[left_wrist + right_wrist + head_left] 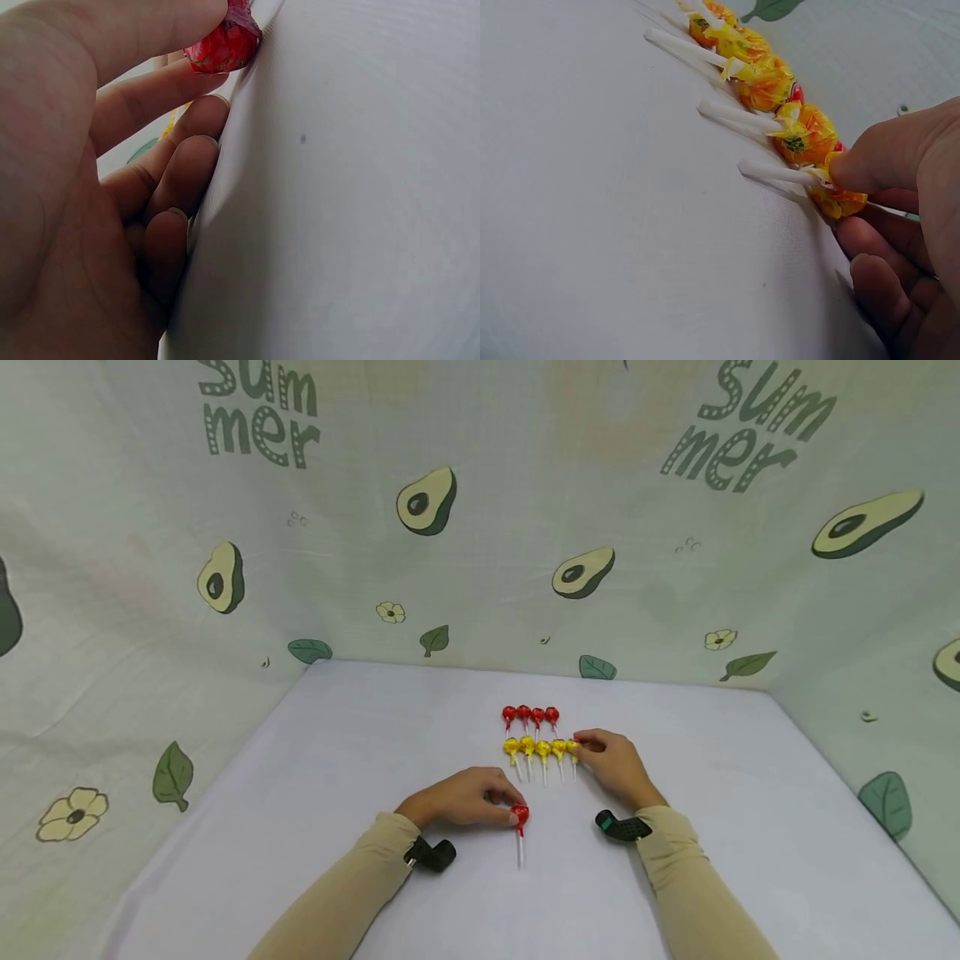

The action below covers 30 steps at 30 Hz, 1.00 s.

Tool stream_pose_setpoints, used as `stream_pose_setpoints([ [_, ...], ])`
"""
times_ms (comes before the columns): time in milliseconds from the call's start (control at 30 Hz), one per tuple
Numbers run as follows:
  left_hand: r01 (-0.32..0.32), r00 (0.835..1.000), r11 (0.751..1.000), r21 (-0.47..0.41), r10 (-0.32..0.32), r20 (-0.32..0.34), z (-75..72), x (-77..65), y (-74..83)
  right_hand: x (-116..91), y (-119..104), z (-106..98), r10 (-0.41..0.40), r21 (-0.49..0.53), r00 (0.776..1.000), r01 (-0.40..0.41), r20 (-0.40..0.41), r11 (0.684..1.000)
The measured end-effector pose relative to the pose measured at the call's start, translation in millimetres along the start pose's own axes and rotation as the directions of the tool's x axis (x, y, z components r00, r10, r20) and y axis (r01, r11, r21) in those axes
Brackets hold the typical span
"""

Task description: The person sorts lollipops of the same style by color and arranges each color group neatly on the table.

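My left hand (467,797) pinches the head of a red-wrapped lollipop (521,815) low over the white table, its white stick pointing toward me. In the left wrist view, thumb and forefinger hold the red lollipop (229,45) close to the cloth, the other fingers curled beneath. Farther off, my right hand (617,767) pinches the rightmost yellow lollipop (838,201) in a row of several yellow lollipops (543,749). Their sticks also point toward me. Behind them lies a row of several red lollipops (537,716), with sticks partly hidden by the yellow heads.
The white tabletop (375,727) spreads around both hands. A printed cloth (495,510) with avocados, leaves and lettering hangs behind the table and along its sides. A black camera strap sits on the left wrist (431,855), and another on the right wrist (624,827).
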<state>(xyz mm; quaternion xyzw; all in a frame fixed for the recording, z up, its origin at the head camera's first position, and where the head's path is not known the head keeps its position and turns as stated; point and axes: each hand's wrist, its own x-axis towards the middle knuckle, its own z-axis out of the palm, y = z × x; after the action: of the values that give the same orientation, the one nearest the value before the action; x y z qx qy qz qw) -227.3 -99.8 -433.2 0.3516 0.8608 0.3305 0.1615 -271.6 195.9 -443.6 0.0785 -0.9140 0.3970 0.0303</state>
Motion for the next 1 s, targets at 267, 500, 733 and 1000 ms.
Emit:
stream_pose_setpoints([
  [267,-0.008,1.000,1.000,-0.006,0.008,-0.012,0.1,-1.1,-0.4,0.0,-0.7,0.6,0.000,-0.001,1.000,0.000,0.002,1.000],
  [500,-0.004,1.000,1.000,0.003,0.004,-0.012,0.2,-0.3,-1.1,0.6,-2.7,-0.2,0.018,0.009,1.000,-0.018,0.002,1.000],
  [733,0.003,1.000,1.000,-0.012,-0.003,-0.022,2.1,0.8,-1.6,0.4,-0.7,0.6,0.024,0.020,1.000,-0.023,-0.007,1.000],
  [1000,0.015,0.999,1.000,-0.021,-0.016,-0.041,1.9,2.0,-1.6,-1.2,0.4,-2.4,0.053,0.090,0.999,-0.053,0.007,0.994],
])
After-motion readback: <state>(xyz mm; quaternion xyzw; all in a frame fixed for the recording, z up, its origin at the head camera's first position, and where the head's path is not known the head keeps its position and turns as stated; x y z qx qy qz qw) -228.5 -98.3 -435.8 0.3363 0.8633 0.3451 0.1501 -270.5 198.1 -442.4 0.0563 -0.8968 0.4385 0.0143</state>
